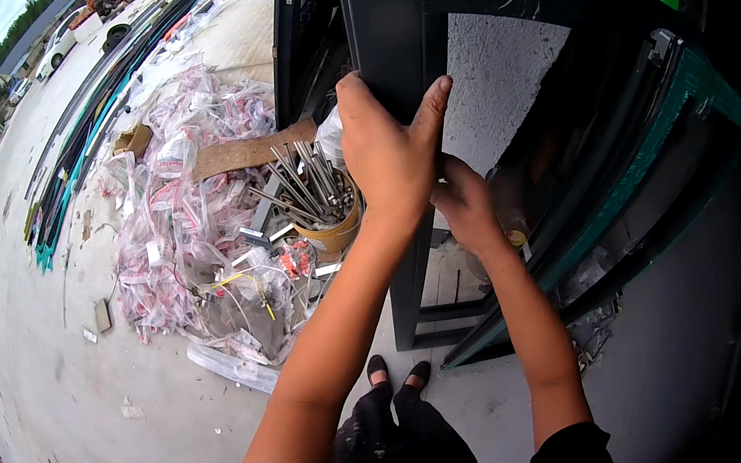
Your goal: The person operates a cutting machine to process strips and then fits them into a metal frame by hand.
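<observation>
Frame (379, 29): gripped by left hand (390, 157) at upright; right hand (468, 207) just right, grip unclear. Steady before shifting; mind bucket (332, 228) left.

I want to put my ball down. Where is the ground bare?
Bare concrete floor lies left of the plastic bag heap, and right of the shoes. It is crowded around the bucket of metal rods beside the dark frame.

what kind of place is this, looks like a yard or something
Probably an outdoor work yard or building site: bare concrete ground, a heap of clear plastic packets, a bucket of metal rods, and long profiles laid out. The left hand grips a dark metal frame.
</observation>
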A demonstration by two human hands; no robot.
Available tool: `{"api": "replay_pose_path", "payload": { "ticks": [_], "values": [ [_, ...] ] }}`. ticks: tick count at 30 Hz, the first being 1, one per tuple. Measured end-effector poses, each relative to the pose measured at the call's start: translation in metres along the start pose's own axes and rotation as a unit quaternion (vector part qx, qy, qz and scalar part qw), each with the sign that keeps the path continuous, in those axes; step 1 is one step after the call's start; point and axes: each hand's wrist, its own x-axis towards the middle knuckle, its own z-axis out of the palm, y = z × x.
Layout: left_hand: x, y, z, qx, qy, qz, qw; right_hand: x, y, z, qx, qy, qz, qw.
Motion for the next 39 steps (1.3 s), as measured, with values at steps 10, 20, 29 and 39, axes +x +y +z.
{"api": "replay_pose_path", "payload": {
  "ticks": [10,20,29,39],
  "values": [
    [0.005,-0.003,-0.010,-0.014,-0.025,-0.062,0.998,0.010,0.008,0.004,0.025,-0.015,0.056,0.998],
    [0.002,-0.004,0.002,0.085,-0.003,-0.007,0.996,0.007,0.010,0.013,0.007,0.014,0.022,1.000],
    [0.001,-0.005,0.004,0.091,0.012,0.022,0.996,-0.034,0.057,0.005,-0.019,-0.047,0.105,0.993],
    [-0.034,-0.034,0.007,0.101,0.024,0.055,0.993,-0.040,0.053,0.022,-0.073,0.018,0.049,0.996]
  ]
}}
